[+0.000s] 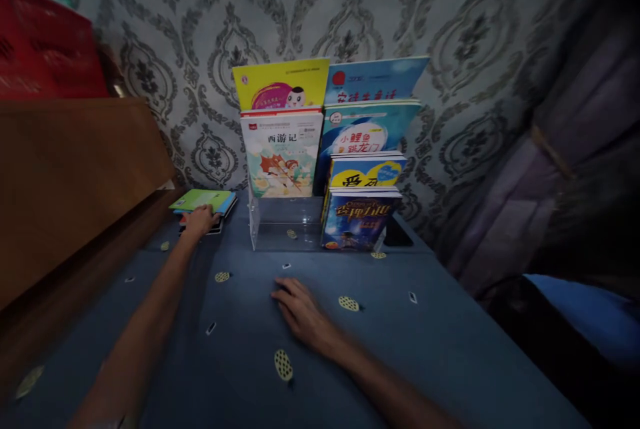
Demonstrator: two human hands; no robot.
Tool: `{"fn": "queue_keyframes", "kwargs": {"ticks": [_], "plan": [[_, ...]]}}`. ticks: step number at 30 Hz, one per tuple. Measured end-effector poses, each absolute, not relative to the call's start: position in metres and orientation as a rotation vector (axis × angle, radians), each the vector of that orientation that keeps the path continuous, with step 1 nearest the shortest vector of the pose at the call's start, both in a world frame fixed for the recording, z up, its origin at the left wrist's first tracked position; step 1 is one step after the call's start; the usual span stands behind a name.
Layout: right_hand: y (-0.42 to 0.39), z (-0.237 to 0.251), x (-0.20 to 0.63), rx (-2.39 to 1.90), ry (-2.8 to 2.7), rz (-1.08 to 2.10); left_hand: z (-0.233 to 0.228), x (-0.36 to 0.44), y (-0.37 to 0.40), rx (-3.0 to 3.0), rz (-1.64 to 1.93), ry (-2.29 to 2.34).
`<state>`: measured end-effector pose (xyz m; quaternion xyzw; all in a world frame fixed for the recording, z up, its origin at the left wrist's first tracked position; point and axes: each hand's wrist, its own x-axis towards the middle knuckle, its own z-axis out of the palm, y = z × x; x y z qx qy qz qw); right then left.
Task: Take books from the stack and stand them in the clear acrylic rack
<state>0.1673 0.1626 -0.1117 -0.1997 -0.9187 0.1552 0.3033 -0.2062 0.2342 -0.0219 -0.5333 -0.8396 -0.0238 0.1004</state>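
At the back left of the table lies a small stack of books, a green cover on top and blue, dark and white edges below. My left hand grips the front edge of this stack; how many books its fingers hold cannot be made out. My right hand rests palm down on the table, fingers stretched and holding nothing. Beyond it stands a clear acrylic book rack. In its left column are a white book and a yellow book; its right column holds several books, with a dark blue book in front.
A dark blue cloth with pineapple prints covers the table. Along the left side rises a brown wooden panel, with a red box above it. Patterned wallpaper is behind the rack. A tied curtain hangs at right.
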Motion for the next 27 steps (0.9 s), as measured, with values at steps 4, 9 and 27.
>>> {"fn": "queue_keyframes", "kwargs": {"ticks": [4,9,27], "plan": [[0.164,-0.113,0.165,-0.505,-2.436,0.416,-0.018,-0.207,0.212,-1.626,0.046,-2.389],[0.163,-0.109,0.163,-0.49,-2.439,0.431,-0.017,-0.198,0.191,-1.684,0.137,-2.313],[0.181,-0.109,0.158,-0.577,-2.231,0.61,-0.044,-0.057,0.029,-2.016,0.356,-2.141]]}}
